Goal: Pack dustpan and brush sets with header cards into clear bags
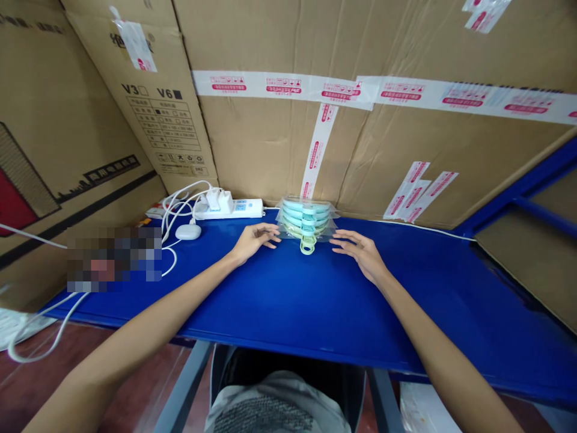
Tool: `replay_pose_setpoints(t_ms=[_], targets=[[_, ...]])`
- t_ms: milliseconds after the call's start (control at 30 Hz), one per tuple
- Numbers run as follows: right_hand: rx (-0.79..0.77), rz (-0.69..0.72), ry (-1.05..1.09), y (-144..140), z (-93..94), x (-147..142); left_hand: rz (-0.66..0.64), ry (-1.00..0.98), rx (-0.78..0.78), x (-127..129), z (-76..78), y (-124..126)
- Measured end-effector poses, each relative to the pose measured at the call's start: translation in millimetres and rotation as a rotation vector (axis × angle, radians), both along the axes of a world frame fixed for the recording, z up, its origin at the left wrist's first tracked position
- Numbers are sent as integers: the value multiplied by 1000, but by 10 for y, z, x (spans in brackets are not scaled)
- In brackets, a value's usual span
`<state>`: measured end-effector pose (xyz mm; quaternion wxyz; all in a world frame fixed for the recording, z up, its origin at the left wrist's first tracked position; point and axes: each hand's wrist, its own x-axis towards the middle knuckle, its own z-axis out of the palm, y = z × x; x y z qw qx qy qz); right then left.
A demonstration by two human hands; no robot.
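My left hand (253, 239) and right hand (360, 249), both open and empty, flank the stack of bagged pastel plastic pieces (306, 221) (handles toward me), fingertips at its wrapping, steadying it on the blue table (315, 300).

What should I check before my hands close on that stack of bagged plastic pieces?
1. Left hand open, fingertips at the stack's left edge: ok.
2. Right hand open, just off the right side, not touching: ok.
3. Stack squared up: not ok, the bags sit unevenly and one loop pokes out in front.
4. Table bare in front of the stack: ok.
5. White cables and power strip away from the stack: ok, they lie off to the left.
6. Number of pieces: cannot tell.
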<state>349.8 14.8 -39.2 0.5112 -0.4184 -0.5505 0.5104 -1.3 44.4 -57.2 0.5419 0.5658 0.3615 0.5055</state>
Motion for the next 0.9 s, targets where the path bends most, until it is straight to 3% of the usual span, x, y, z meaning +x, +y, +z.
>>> replay_pose_setpoints(t_ms=[700,800,867,900], targets=[[-34,-99,-54,24,-2,3,39,10,10,3,-8,0],[78,-310,-276,-7,220,-17,99,20,28,-8,-18,-1],[266,-413,-518,-72,498,-164,140,50,29,-10,-28,5],[370,-400,-656,-112,651,-289,153,65,31,-8,-31,10]])
